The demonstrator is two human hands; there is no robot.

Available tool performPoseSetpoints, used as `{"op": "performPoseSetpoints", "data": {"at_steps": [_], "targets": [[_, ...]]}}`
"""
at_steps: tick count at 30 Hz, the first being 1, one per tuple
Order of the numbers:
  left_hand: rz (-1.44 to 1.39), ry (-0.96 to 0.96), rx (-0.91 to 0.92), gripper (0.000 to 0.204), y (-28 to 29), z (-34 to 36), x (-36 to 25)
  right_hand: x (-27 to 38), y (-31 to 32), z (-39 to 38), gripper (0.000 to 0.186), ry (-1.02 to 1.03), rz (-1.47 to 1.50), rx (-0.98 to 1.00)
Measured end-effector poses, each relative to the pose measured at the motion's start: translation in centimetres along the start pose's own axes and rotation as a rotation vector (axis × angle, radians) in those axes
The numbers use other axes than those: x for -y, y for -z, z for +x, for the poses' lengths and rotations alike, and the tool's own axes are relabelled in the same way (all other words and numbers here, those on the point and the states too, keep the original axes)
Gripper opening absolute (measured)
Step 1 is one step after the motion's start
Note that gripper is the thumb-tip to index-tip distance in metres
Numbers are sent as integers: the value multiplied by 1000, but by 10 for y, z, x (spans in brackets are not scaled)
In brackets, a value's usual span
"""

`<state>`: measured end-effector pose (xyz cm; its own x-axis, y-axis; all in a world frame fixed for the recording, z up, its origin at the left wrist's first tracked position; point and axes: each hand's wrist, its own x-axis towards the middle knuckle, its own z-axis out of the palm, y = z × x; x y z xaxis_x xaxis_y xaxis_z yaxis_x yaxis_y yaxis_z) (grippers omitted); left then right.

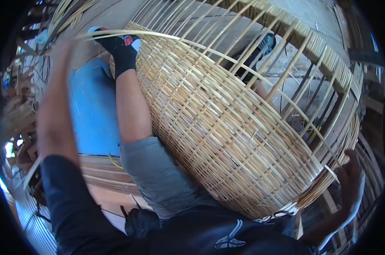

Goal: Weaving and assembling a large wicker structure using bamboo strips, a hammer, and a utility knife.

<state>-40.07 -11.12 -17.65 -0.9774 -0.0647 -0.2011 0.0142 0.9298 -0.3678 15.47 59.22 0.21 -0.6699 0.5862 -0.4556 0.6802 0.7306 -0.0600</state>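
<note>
A large basket [226, 123] of pale woven cane lies on its side across my lap, with bare upright stakes [286, 59] running from its weave to a thick wrapped rim. One long cane strip [167, 35] arches over the stakes along the edge of the weave. At the upper left, my left hand [63, 42] is at the strip's end, its fingers smeared by motion. Beside the basket's right end is my right hand [351, 176], fingers loosely bent and apart, close to the strip's other end; no firm grip shows.
My bare leg [133, 106], with a dark sock [122, 49], stretches along the basket's left side. A blue sheet [92, 110] lies left of it, over wooden boards [103, 174]. My other foot [264, 44] shows through the stakes. Loose cane strips [73, 15] stand at the upper left.
</note>
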Motion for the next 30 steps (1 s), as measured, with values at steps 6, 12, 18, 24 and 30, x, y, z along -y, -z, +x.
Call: {"op": "performPoseSetpoints", "data": {"at_steps": [6,12,18,24,30], "targets": [[217,-164,-341,32,8,-109,-44,-33,15,-41,42,-156,-92,49],[-121,-962,-670,34,13,-208,-322,-88,27,-76,42,-111,-399,-61],[-120,-747,49,20,43,-206,-339,-114,20,-79,38,-227,-399,-52],[162,-197,-98,19,-4,-61,-126,-96,7,-67,20,-51,-333,-198],[217,-496,-490,23,23,-116,-169,-99,-16,-46,20,-58,-41,-305]]}}
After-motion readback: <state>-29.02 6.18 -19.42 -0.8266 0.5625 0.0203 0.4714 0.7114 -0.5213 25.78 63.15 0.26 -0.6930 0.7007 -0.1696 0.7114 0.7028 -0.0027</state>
